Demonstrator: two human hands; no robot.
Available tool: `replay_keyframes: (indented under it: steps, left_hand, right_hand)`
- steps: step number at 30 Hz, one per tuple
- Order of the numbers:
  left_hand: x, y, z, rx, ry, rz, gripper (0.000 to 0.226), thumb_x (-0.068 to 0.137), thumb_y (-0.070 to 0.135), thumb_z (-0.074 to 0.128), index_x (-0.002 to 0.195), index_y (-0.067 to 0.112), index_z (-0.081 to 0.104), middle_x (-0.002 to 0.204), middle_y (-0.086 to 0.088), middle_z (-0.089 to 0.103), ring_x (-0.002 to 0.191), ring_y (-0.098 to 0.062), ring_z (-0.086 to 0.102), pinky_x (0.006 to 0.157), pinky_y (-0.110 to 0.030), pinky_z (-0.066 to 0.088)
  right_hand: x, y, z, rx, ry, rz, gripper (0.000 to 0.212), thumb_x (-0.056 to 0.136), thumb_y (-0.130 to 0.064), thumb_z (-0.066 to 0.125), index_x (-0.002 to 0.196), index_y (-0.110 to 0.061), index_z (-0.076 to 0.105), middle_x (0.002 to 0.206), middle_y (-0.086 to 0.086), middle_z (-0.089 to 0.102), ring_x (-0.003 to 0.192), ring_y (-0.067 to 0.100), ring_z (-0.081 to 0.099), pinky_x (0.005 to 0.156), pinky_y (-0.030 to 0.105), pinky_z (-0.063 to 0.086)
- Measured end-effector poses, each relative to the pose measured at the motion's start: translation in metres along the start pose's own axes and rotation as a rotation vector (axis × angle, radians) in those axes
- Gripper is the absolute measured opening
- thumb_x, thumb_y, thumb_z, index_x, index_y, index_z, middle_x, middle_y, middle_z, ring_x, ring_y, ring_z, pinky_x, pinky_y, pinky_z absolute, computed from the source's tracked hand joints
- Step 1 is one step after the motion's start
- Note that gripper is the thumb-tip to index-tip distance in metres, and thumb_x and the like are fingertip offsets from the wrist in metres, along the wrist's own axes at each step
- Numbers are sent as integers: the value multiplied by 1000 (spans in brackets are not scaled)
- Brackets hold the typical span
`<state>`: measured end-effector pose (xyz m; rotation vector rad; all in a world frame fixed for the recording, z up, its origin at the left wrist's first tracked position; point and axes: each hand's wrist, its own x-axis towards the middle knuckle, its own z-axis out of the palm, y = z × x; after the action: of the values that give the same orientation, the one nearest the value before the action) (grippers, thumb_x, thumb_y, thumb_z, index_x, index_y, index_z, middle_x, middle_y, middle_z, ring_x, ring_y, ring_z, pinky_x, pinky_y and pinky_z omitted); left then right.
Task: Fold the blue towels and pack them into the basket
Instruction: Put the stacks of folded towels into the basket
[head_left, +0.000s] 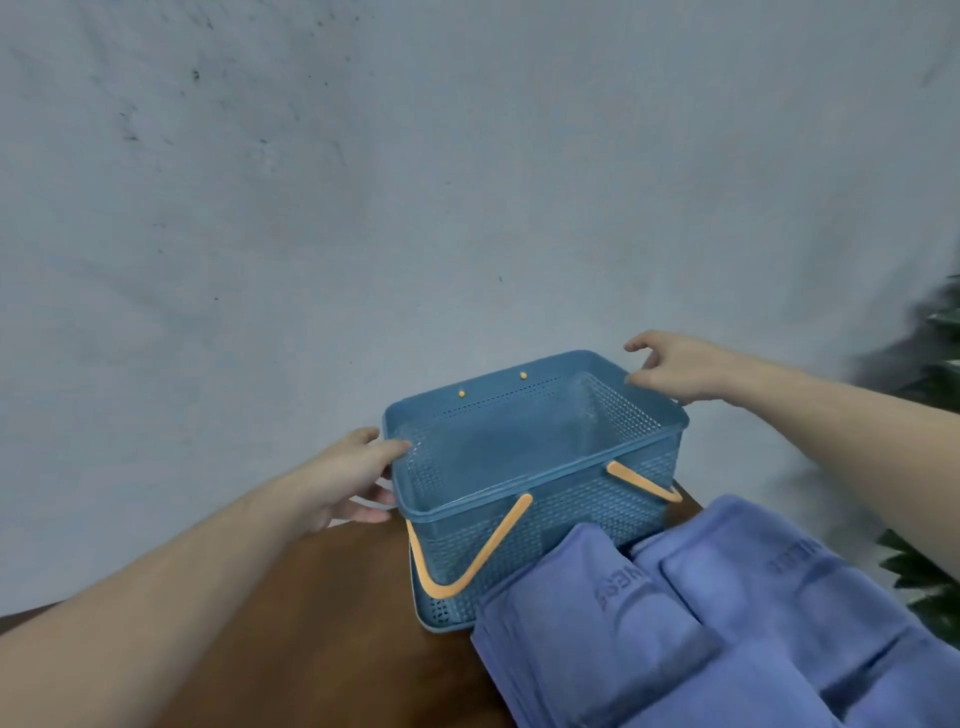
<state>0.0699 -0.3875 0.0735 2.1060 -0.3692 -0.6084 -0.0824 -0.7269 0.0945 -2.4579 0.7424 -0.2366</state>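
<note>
Basket (524, 467), blue perforated plastic, sits at the far edge of the brown table (311, 623), its inside showing only bare mesh walls and floor. Its orange handle (467, 556) hangs down the near side. Another blue plastic edge shows just under its near left corner; I cannot tell what it is.

Left hand (348, 478) grips the basket's left end, thumb hooked over the rim and fingers curled around the outside below it. Right hand (675, 369) is at the far right corner, fingers loosely curled; the lower fingertips touch the rim while the index finger arches above it, so whether it really grasps the rim I cannot tell.

Towels (701, 623), blue with embossed lettering, lie in a pile at the table's near right corner, the pile touching the basket's near wall. Green foliage (930, 571) shows past the table's right edge, and a pale wall (415, 182) rises behind.
</note>
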Motion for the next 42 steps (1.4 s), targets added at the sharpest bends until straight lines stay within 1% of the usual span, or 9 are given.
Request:
replay_keyframes:
  steps: [4,7,14,22,26,30,33,37,42]
  left_hand:
    - [22,-4,5,-38,9,-17,42,96,28,61,135,21,48,113,-9,70,81,-27,68,61,-35,61]
    - [32,-5,8,-57,42,-14,30,96,16,55,125,16,60,106,-8,73,73,-22,68,51,-26,54]
    - [36,-5,-4,-15,98,19,24,91,7,51,106,12,69,90,-11,76,68,-22,70,55,-31,56]
    - [-5,-19,-62,-3,223,10,26,89,5,51,105,11,71,87,-11,73,71,-23,65,55,-34,55]
    - [-44,-28,-90,-21,312,-9,41,89,0,49,123,20,64,86,-12,66,68,-22,59,51,-31,53]
    - [-92,-58,-115,-69,404,-63,81,89,-5,47,156,35,24,60,-5,42,50,-16,39,38,-26,47]
    - [-128,-88,-139,-112,355,-112,88,85,-6,47,156,39,21,62,-8,47,53,-18,43,46,-32,54]
    - [-163,-125,-170,-67,327,-163,59,78,-2,52,129,27,56,69,-13,51,58,-21,48,60,-40,60]
    - [-198,-171,-212,-71,332,-208,52,83,-5,50,125,25,50,57,-9,48,50,-19,49,67,-49,62]
  right_hand:
    - [24,9,-2,43,5,80,58,91,-29,64,144,-22,42,112,8,62,82,23,71,63,35,61]
    - [33,16,2,34,-96,128,33,92,-33,66,121,-18,59,105,4,68,81,23,73,59,33,61]
    - [36,14,15,22,-143,68,13,95,-20,63,103,-12,69,91,10,74,74,24,74,50,30,56]
    - [12,-40,16,169,-211,-86,17,96,-17,63,112,-18,65,92,11,75,59,16,71,46,26,53]
    - [-1,-81,26,217,-225,-192,21,97,-17,61,116,-24,62,92,9,74,59,14,70,45,23,51]
    - [-14,-122,52,211,-271,-296,23,97,-20,61,118,-28,66,99,8,74,69,16,70,47,24,52]
    - [-26,-150,77,192,-345,-339,24,98,-23,59,118,-35,66,105,8,74,77,21,71,53,27,54]
    - [-40,-191,108,139,-431,-367,25,100,-26,57,119,-41,65,110,5,75,93,26,75,65,33,59]
    - [-63,-242,143,86,-474,-395,31,100,-28,57,126,-44,62,105,5,75,86,26,75,59,31,57]
